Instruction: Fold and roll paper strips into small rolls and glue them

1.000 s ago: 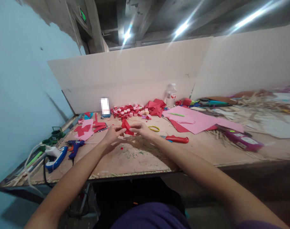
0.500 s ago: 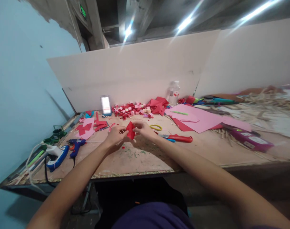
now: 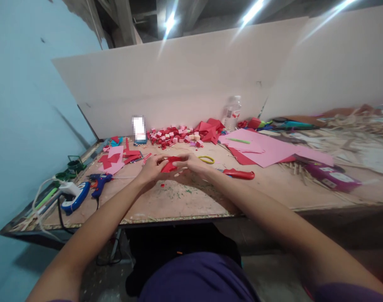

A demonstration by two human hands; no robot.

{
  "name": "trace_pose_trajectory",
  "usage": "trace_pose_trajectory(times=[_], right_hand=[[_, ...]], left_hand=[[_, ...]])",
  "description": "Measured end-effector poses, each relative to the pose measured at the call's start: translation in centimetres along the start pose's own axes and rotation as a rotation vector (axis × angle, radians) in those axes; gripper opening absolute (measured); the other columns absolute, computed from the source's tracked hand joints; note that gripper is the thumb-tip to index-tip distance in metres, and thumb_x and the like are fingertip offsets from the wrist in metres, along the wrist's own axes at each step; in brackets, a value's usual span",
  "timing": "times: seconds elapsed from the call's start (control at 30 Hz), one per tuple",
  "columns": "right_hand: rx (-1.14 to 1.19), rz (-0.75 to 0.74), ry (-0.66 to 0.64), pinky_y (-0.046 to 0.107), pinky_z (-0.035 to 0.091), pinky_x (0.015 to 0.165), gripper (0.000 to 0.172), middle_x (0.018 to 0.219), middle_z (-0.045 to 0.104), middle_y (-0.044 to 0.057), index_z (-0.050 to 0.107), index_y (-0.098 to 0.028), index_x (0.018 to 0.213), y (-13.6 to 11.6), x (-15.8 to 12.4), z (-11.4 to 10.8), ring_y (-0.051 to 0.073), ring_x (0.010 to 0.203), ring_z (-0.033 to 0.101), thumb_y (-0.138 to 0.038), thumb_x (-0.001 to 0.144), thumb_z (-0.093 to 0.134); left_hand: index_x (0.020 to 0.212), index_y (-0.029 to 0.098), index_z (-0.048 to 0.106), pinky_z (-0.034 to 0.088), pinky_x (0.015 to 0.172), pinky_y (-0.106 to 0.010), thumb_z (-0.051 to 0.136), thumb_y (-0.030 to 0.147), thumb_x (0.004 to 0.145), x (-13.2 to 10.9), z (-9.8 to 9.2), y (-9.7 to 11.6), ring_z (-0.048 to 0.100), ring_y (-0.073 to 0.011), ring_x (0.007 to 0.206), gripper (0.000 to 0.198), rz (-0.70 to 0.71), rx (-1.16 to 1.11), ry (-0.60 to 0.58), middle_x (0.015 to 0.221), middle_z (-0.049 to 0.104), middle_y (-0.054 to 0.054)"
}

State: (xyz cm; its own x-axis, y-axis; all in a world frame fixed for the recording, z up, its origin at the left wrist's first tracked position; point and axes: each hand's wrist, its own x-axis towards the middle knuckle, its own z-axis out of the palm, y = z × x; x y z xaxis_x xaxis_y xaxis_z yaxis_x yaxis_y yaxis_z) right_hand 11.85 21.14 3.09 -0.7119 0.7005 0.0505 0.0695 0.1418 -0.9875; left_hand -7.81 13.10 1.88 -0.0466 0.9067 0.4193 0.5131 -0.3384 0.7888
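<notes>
A folded piece of red paper (image 3: 170, 165) is held between both hands, low over the wooden table (image 3: 178, 205). My left hand (image 3: 151, 167) grips its left side, the fingers closed on it. On the opposite side, my right hand (image 3: 191, 162) pinches the paper with thumb and fingers. Part of the paper is covered by the fingers. Behind the hands lies a pile of small red and pink paper cubes (image 3: 174, 136). Yellow scissor handles (image 3: 207, 160) show just beyond my right hand, and a red-handled tool (image 3: 240, 174) rests to its right.
On the left are a blue glue gun (image 3: 100, 183), a blue-and-white power strip (image 3: 75, 199) with cords, and red and pink paper scraps (image 3: 114, 159). A phone (image 3: 139, 129) and a clear bottle (image 3: 233, 112) stand at the back. Pink sheets (image 3: 260, 147) and a purple package (image 3: 332, 175) lie right.
The red paper went from upright and pointed to lying flatter and lower between the fingers. Both hands have closed in around it. The camera view has tilted down slightly.
</notes>
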Motion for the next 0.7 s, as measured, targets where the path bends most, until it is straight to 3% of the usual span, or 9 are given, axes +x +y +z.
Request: trace_pose_trajectory(times=[0.1, 0.33, 0.5, 0.7], right_hand=[[-0.079, -0.052, 0.026, 0.028, 0.056, 0.067, 0.021, 0.091, 0.078, 0.008, 0.081, -0.019, 0.093, -0.02, 0.23, -0.17, 0.018, 0.077, 0.070, -0.035, 0.080, 0.080], [-0.226, -0.081, 0.019, 0.027, 0.044, 0.061, 0.025, 0.068, 0.068, 0.002, 0.078, -0.012, 0.077, 0.74, 0.51, 0.51, 0.014, 0.062, 0.057, -0.037, 0.077, 0.078], [-0.237, -0.109, 0.072, 0.027, 0.043, 0.061, 0.029, 0.066, 0.064, 0.001, 0.075, -0.011, 0.074, 0.69, 0.46, 0.36, 0.013, 0.062, 0.054, -0.040, 0.077, 0.077], [-0.228, -0.131, 0.064, 0.026, 0.050, 0.063, 0.022, 0.078, 0.073, 0.005, 0.080, -0.013, 0.087, 0.55, 0.47, 0.34, 0.015, 0.068, 0.062, -0.033, 0.078, 0.076]], left_hand=[[0.116, 0.019, 0.074, 0.055, 0.080, -0.032, 0.059, 0.034, 0.092, -0.17, -0.03, -0.05, 0.073, -0.0216, 0.089, 0.032, -0.028, -0.043, -0.060, 0.098, 0.079, -0.008], [0.117, 0.019, 0.072, 0.052, 0.071, -0.028, 0.065, 0.033, 0.087, -0.29, -0.24, 0.01, 0.069, -0.0186, 0.075, 0.034, -0.015, -0.028, -0.098, 0.081, 0.076, -0.003], [0.098, 0.017, 0.070, 0.054, 0.067, -0.028, 0.074, 0.033, 0.078, 0.07, -0.32, -0.42, 0.071, -0.0193, 0.073, 0.026, -0.082, -0.201, -0.068, 0.082, 0.076, -0.005], [0.086, 0.016, 0.070, 0.053, 0.056, -0.026, 0.073, 0.030, 0.075, 0.32, -0.49, -0.27, 0.067, -0.0160, 0.058, 0.018, -0.082, -0.198, -0.076, 0.069, 0.072, -0.002]])
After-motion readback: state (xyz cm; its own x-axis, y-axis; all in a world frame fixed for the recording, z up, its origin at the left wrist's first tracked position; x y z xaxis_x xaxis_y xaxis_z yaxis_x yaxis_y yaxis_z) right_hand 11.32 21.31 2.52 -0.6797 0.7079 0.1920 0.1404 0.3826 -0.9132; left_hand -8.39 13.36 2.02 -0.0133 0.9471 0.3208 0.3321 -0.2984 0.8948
